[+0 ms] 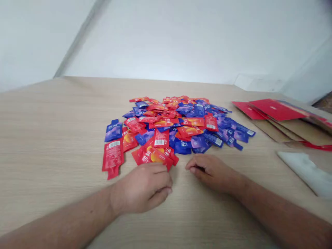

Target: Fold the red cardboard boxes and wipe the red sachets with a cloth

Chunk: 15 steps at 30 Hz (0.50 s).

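Note:
My left hand rests on the table with its fingers curled in, just in front of a red sachet with orange fruit on it; nothing shows in it. To the right, my right hand lies on its side, fingers closed against the thumb, with no object visible in them. Beyond both hands spreads a loose heap of red sachets and blue sachets, many overlapping. At the heap's left edge lie a blue sachet and, nearer me, a red sachet with a barcode.
Red and brown folded cardboard packaging is stacked on the right of the wooden table. Closer to me on that side lies a white, sheet-like piece. A pale wall stands behind the table.

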Motion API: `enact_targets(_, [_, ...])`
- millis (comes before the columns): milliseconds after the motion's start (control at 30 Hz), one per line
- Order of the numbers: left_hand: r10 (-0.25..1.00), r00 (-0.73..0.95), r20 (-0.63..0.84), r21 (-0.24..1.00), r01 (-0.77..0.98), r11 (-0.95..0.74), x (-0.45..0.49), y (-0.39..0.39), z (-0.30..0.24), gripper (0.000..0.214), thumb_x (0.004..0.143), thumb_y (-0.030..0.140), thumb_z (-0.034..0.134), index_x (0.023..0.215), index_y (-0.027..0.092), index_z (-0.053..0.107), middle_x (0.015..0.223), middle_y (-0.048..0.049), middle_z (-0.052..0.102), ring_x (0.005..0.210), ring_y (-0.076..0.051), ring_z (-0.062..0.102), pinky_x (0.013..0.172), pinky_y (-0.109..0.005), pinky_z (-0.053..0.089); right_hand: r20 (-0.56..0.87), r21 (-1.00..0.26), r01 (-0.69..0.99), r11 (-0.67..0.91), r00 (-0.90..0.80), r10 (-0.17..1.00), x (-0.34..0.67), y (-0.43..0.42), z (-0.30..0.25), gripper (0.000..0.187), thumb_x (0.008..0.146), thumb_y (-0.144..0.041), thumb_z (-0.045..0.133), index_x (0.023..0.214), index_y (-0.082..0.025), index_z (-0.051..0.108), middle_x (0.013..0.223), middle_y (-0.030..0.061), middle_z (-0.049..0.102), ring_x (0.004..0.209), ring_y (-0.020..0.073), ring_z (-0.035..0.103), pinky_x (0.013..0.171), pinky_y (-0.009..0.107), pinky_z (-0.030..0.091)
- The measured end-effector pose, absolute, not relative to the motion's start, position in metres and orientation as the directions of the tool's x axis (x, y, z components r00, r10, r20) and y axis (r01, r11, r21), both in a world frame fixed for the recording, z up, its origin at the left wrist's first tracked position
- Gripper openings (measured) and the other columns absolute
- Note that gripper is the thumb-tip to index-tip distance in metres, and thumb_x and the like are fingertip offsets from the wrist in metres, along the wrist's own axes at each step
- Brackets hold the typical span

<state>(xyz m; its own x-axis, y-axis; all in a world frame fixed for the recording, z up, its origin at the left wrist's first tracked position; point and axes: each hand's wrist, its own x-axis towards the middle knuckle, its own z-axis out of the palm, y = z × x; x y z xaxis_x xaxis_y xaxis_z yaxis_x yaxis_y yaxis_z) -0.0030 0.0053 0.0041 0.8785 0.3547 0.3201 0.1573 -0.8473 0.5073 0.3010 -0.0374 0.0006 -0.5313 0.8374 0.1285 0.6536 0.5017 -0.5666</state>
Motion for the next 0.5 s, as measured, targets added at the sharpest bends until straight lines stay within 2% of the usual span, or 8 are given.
enact_targets(167, [0.424,0.809,0.406,0.355,0.288,-0.889,-0.014,0.037,0.012,0.013,0.106,0.02,0.059,0.109,0.021,0.071,0.105,-0.0069,0.076,0.101,-0.022,0.071,0.089,-0.036,0.055,0.206,-0.485,0.685,0.544,-0.515,0.832,0.309,-0.032,0.006,0.022,0.107,-0.023,0.054,0.114,-0.02,0.075,0.106,0.0083,0.078,0.097,0.0231,0.075,0.086,0.036,0.059])
enact_targets(300, [0.493,0.787,0.371,0.321,0.39,-0.863,-0.017,0.058,0.002,0.017,0.104,0.024,0.061,0.114,0.019,0.075,0.119,-0.0114,0.075,0.114,-0.027,0.069,0.102,-0.044,0.056,0.276,-0.339,0.795,0.503,-0.427,0.861,0.34,-0.03,0.024,0.027,0.111,-0.034,0.053,0.118,-0.021,0.076,0.108,0.0091,0.078,0.099,0.0254,0.075,0.088,0.038,0.06])
enact_targets(367, [0.505,0.787,0.354,0.324,0.403,-0.856,-0.018,0.061,-0.002,0.021,0.103,0.025,0.062,0.118,0.018,0.075,0.122,-0.0127,0.074,0.117,-0.029,0.068,0.104,-0.046,0.057,0.296,-0.258,0.885,0.388,-0.31,0.904,0.37,-0.037,0.035,0.029,0.111,-0.04,0.056,0.121,-0.023,0.077,0.112,0.0097,0.078,0.102,0.028,0.075,0.088,0.04,0.06])
enact_targets(500, [0.511,0.804,0.303,0.326,0.416,-0.849,-0.019,0.061,-0.003,0.027,0.101,0.026,0.065,0.125,0.018,0.076,0.128,-0.0143,0.07,0.122,-0.03,0.066,0.108,-0.048,0.056,0.283,-0.084,0.996,0.0,0.024,0.959,0.448,-0.069,0.048,0.033,0.107,-0.043,0.061,0.125,-0.021,0.078,0.118,0.0139,0.078,0.096,0.0293,0.075,0.087,0.043,0.059])
